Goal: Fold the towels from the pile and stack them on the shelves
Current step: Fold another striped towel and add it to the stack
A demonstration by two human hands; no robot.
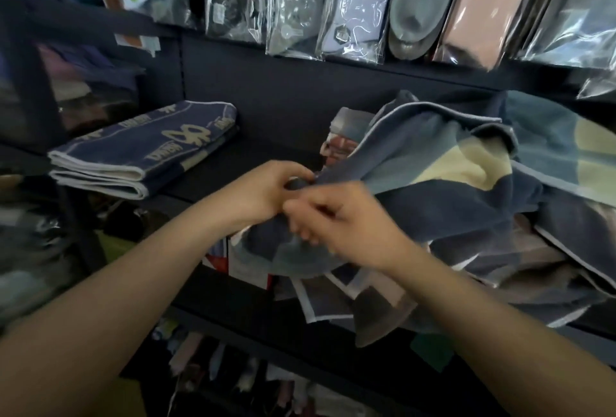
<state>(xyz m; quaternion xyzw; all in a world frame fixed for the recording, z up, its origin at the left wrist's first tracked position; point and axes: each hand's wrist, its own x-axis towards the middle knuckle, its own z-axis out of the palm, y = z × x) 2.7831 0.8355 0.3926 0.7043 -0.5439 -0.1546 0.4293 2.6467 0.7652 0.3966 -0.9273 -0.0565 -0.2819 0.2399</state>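
Navy towel [433, 203] is hanging off the pile [533, 250] on the shelf [253, 163]; left hand [263, 189] and right hand [343, 226] are both pinching its edge, grips meeting, probably matching corners. Folded stack [143, 149] is sitting well left.
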